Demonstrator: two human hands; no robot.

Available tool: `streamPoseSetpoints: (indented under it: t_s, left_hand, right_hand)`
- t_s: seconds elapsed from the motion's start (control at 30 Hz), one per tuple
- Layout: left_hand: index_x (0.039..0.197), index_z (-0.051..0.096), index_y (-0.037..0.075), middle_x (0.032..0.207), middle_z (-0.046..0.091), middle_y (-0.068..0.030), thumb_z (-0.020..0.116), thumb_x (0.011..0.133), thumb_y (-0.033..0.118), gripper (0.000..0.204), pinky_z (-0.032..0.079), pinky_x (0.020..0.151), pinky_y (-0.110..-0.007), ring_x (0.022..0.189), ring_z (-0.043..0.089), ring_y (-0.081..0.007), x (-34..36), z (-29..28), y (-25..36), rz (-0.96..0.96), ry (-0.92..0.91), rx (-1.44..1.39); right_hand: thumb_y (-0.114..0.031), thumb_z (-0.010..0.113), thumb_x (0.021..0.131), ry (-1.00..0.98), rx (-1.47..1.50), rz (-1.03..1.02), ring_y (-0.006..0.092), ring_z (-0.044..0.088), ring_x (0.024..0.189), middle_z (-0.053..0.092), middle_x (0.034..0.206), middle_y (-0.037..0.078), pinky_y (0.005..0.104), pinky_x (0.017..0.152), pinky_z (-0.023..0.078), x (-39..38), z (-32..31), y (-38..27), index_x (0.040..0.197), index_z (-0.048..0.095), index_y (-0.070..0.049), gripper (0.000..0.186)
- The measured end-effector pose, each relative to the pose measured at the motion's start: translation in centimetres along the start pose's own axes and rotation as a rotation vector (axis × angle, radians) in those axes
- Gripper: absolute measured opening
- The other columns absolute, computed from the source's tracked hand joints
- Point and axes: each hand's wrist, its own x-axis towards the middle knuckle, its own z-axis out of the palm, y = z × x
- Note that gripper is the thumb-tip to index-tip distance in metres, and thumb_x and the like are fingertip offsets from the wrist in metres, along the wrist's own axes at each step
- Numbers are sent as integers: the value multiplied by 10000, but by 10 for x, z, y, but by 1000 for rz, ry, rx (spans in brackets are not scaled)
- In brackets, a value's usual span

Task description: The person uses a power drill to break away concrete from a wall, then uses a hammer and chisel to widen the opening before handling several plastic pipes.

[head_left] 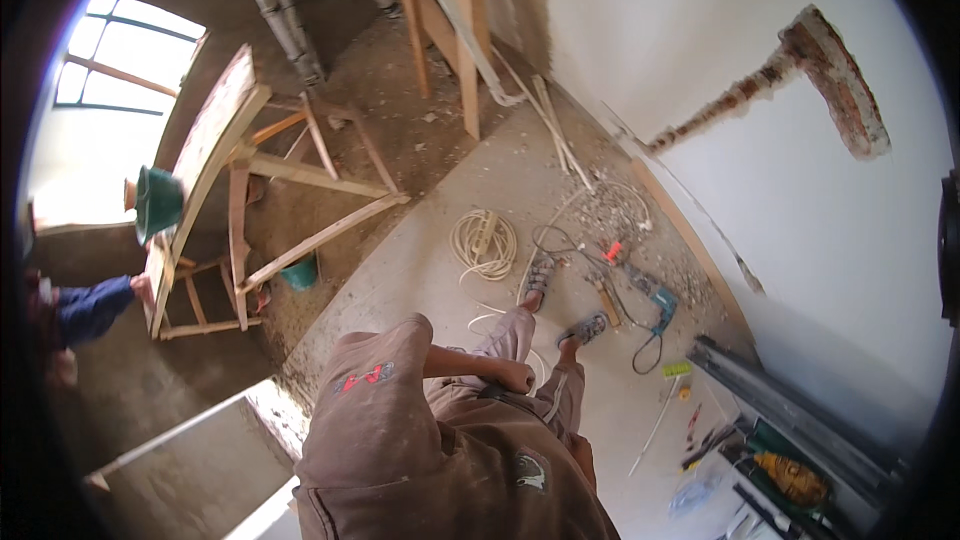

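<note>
My left hand point(515, 377) is closed in front of my waist, close to the dark belt point(492, 392). Whatever it may hold is hidden. Lower down, my right hand point(582, 455) hangs beside the thigh of my pale trousers point(567, 402); the brown shirt point(470, 470) covers much of it, so its fingers do not show. On the floor past my sandals lie a blue power drill point(662, 308) with a dark cable, an orange-red piece point(613, 252) and a wooden-handled tool point(608, 306). A coiled pale extension cable point(484, 243) rests farther left.
A wooden trestle platform point(215, 130) stands at left, bearing a green bucket point(158, 202); another bucket point(299, 272) sits below. Another person's blue sleeve point(95, 312) reaches its edge. Rubble point(625, 210) lies by the chased white wall point(690, 60). Metal profiles point(790, 415) and tools lie at lower right.
</note>
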Motion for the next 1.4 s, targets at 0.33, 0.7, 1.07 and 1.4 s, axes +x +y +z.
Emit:
streamPoseSetpoints:
  t_s: [0.33,0.7,1.07,1.4]
  left_hand:
    - [886,656,8,717,666,-142,554,775,271,304,490,624,-407,636,643,-249,-20,104,-29,-135,-15,40]
    - [909,639,27,698,661,-125,541,808,296,303,496,622,-404,622,644,-239,160,98,-121,-268,-101,-71]
    - [978,604,95,661,653,-79,521,886,352,286,507,603,-383,598,649,-206,370,2,-275,-138,488,-101]
    - [1054,581,74,791,674,-122,550,850,260,277,531,626,-384,659,666,-243,393,-5,-340,-222,426,152]
  right_hand:
    - [-275,554,817,-354,-112,-272,382,639,952,649,962,267,429,824,489,25,5,92,961,650,34,355]
    - [-348,629,878,-1398,96,143,231,565,1059,600,1156,169,314,946,411,136,101,171,1249,571,-137,431]
    - [-354,495,959,424,590,-287,124,589,713,621,832,49,265,567,476,545,-29,268,1034,594,-67,313]
    - [-230,529,894,273,538,-279,208,588,661,597,738,63,316,565,471,628,70,277,941,582,-78,167]
